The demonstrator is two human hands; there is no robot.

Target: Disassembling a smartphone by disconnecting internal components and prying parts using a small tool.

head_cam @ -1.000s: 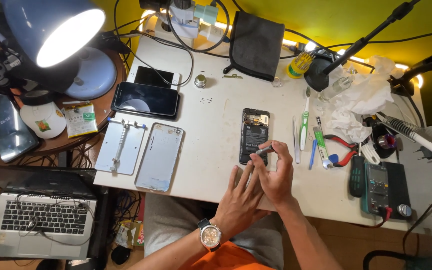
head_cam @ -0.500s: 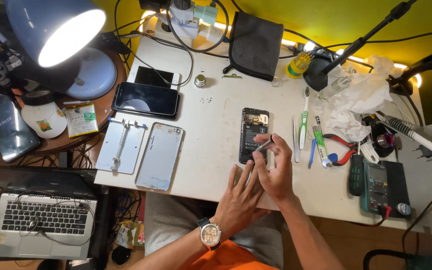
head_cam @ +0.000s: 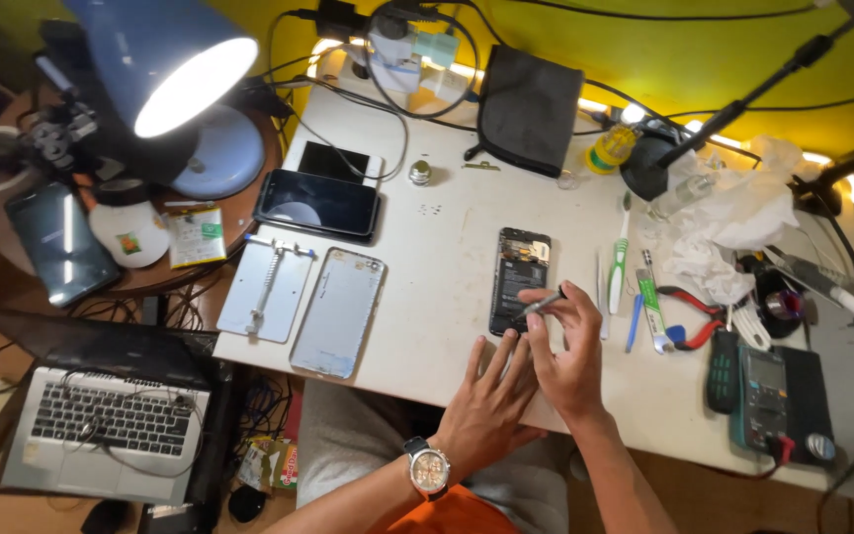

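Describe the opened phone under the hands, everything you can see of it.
The opened phone lies flat on the white table, back cover off, dark insides facing up, long side pointing away from the person. The right hand sets a thin metal tool on its near end. The left hand rests just below its near edge; actual contact is unclear.

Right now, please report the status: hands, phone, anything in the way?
Right hand holds thin metal tweezers at opened black phone. Left hand flat on white table beside it. Nothing blocking.

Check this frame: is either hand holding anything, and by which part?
The right hand pinches slim metal tweezers near their rear end. The left hand holds nothing, fingers flat beside the opened phone.
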